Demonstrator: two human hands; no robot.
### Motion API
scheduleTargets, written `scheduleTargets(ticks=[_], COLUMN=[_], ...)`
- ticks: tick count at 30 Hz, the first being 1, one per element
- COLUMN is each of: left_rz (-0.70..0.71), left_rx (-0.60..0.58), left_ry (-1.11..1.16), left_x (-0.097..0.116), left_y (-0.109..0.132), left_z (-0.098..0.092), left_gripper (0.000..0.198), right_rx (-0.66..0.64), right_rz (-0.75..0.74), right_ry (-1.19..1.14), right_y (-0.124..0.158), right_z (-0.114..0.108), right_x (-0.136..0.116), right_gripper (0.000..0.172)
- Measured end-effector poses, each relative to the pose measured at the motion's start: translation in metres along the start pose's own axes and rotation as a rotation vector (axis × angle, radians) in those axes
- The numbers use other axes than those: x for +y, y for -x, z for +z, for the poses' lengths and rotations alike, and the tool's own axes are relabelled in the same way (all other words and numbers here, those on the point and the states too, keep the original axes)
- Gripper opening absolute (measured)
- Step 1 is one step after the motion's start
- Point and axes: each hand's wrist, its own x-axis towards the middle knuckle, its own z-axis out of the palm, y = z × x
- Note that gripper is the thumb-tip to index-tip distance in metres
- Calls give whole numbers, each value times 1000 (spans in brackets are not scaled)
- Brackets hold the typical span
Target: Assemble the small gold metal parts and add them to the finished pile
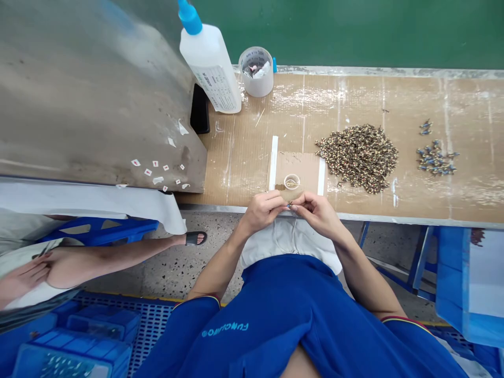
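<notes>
My left hand (263, 208) and my right hand (317, 209) meet at the near edge of the workbench (433, 105), fingers pinched together on a tiny dark part (290, 205) between the fingertips. Just beyond them a small clear round cap (292, 181) lies on a cardboard square (297, 167) edged by two white strips. To the right lies a heap of small brown-and-cream parts (358, 155). Farther right sits a smaller scatter of blue parts (434, 157).
A white squeeze bottle with a blue nozzle (210, 60) and a white cup (256, 71) stand at the back left. A large grey metal housing (90, 89) fills the left. Another person's arm and leg (79, 262) show at lower left beside blue crates (74, 346).
</notes>
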Motion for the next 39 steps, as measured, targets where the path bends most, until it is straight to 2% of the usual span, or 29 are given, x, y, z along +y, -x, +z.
scheduleTargets(ticks=[9, 14, 19, 24, 29, 39], left_rz=[-60, -99, -115, -192, -217, -230], left_rx=[-58, -108, -100, -53, 29, 31], left_ry=[25, 36, 42, 96, 150, 145], left_x=[2, 2, 4, 8, 11, 13], left_y=[3, 2, 2, 0, -6, -7], left_z=[1, -1, -1, -1, 0, -1], left_gripper=[32, 31, 30, 31, 30, 30], right_rx=[-16, -44, -46, -8, 70, 76], right_rz=[-53, -96, -149, -90, -30, -1], right_ry=[181, 260, 286, 129, -59, -134], right_y=[0, -2, -3, -5, -6, -5], right_z=[0, -1, -1, 1, 4, 2], right_x=[-7, -7, -4, 2, 5, 5], right_gripper=[13, 14, 15, 15, 24, 34])
